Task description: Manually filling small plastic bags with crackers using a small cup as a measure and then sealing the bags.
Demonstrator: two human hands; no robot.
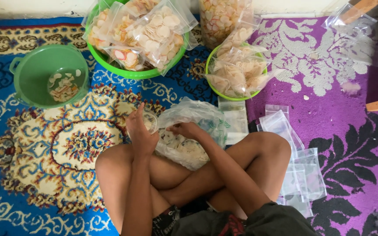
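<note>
My right hand (188, 130) is tucked into the mouth of the big clear bag of crackers (189, 140), fingers curled on chips. My left hand (140, 130) grips a small clear pouch (150, 120) just left. The bag rests on my crossed legs, above the carpet (44, 144).

Seated cross-legged on a carpet, a person reaches into a large clear bag (189, 135) of pale crackers; the fingers of the right hand (188, 130) vanish inside its crumpled mouth. Just left of the bag, the left hand (141, 131) covers most of a small container, whose contents cannot be made out. Behind the bag, a tall sack of crackers (222, 17) and a big green basin (132, 70) are cut off by the top edge.
</note>
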